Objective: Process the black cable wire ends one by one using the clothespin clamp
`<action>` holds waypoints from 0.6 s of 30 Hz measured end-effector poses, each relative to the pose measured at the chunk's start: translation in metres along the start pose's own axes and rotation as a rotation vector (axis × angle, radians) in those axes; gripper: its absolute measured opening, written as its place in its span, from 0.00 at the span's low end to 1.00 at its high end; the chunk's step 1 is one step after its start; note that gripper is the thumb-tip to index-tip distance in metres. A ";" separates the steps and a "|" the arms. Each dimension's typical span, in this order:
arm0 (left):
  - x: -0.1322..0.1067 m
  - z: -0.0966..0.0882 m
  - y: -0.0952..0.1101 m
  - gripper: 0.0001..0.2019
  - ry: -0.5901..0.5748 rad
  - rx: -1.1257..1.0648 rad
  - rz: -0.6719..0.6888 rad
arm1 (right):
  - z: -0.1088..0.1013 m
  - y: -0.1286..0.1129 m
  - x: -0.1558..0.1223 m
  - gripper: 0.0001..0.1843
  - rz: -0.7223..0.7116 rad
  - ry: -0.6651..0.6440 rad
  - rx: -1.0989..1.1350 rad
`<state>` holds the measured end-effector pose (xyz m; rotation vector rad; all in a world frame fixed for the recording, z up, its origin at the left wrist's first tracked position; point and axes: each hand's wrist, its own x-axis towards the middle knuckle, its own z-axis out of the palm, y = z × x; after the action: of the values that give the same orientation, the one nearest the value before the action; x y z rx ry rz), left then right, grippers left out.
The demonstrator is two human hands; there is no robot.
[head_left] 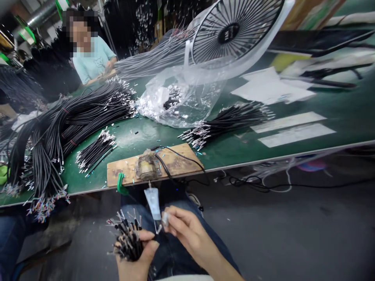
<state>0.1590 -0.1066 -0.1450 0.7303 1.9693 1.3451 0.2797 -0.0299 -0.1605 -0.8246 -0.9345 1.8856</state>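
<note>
My left hand (pixel 137 255) is closed round a bundle of short black cables (pixel 127 238), their stripped ends pointing up. My right hand (pixel 183 228) pinches a small pale piece (pixel 165 218) beside the bundle, close to a small clear tube (pixel 153 203) that hangs from the table edge. Both hands are over my lap, below the wooden board (pixel 175 162) with a taped block (pixel 148 168) on it.
A green table (pixel 336 113) holds large heaps of black cables (pixel 58 125), a small bunch (pixel 95 150), another bunch (pixel 225 121), a clear plastic bag (pixel 178 99), a white fan guard (pixel 234 31) and papers (pixel 272 89). Another person (pixel 92 58) sits at the far left.
</note>
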 end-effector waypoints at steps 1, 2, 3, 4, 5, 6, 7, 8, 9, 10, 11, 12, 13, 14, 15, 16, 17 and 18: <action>-0.001 0.000 -0.002 0.10 -0.007 -0.009 -0.031 | 0.001 -0.002 -0.004 0.23 -0.070 0.034 -0.103; -0.003 0.001 -0.004 0.12 -0.019 -0.020 -0.065 | 0.002 -0.003 -0.007 0.20 -0.156 0.081 -0.211; -0.004 0.003 -0.007 0.13 -0.035 -0.031 -0.097 | 0.004 -0.005 -0.010 0.17 -0.258 0.124 -0.322; -0.006 0.005 -0.008 0.15 -0.057 -0.044 -0.124 | 0.007 -0.008 -0.012 0.14 -0.363 0.150 -0.432; -0.008 0.007 -0.010 0.16 -0.082 -0.057 -0.140 | 0.010 -0.010 -0.014 0.10 -0.455 0.151 -0.534; -0.009 0.009 -0.011 0.16 -0.108 -0.071 -0.147 | 0.013 -0.012 -0.015 0.07 -0.517 0.124 -0.617; -0.011 0.012 -0.011 0.17 -0.131 -0.085 -0.145 | 0.016 -0.015 -0.016 0.04 -0.541 0.076 -0.676; -0.011 0.014 -0.011 0.16 -0.152 -0.098 -0.140 | 0.019 -0.016 -0.016 0.03 -0.535 0.022 -0.706; -0.011 0.016 -0.010 0.16 -0.171 -0.111 -0.134 | 0.021 -0.018 -0.016 0.03 -0.512 -0.021 -0.712; -0.011 0.017 -0.009 0.15 -0.184 -0.119 -0.130 | 0.022 -0.018 -0.016 0.04 -0.485 -0.047 -0.701; -0.010 0.017 -0.008 0.14 -0.191 -0.124 -0.128 | 0.023 -0.018 -0.015 0.06 -0.461 -0.059 -0.683; -0.009 0.016 -0.007 0.13 -0.191 -0.124 -0.127 | 0.023 -0.017 -0.015 0.08 -0.441 -0.060 -0.664; -0.007 0.014 -0.005 0.13 -0.189 -0.120 -0.127 | 0.022 -0.016 -0.014 0.10 -0.426 -0.055 -0.647; -0.006 0.012 -0.005 0.12 -0.183 -0.116 -0.129 | 0.020 -0.014 -0.014 0.12 -0.416 -0.051 -0.632; -0.005 0.010 -0.004 0.12 -0.175 -0.113 -0.132 | 0.019 -0.012 -0.013 0.13 -0.414 -0.051 -0.620; -0.005 0.007 -0.005 0.12 -0.168 -0.115 -0.139 | 0.017 -0.010 -0.013 0.13 -0.423 -0.050 -0.609; -0.005 0.006 -0.005 0.13 -0.161 -0.120 -0.151 | 0.017 -0.007 -0.012 0.14 -0.442 -0.043 -0.605; -0.006 0.005 -0.007 0.14 -0.152 -0.129 -0.168 | 0.016 -0.005 -0.012 0.14 -0.470 -0.027 -0.611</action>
<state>0.1653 -0.1103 -0.1518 0.5757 1.7649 1.2646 0.2733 -0.0432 -0.1461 -0.8282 -1.6020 1.2138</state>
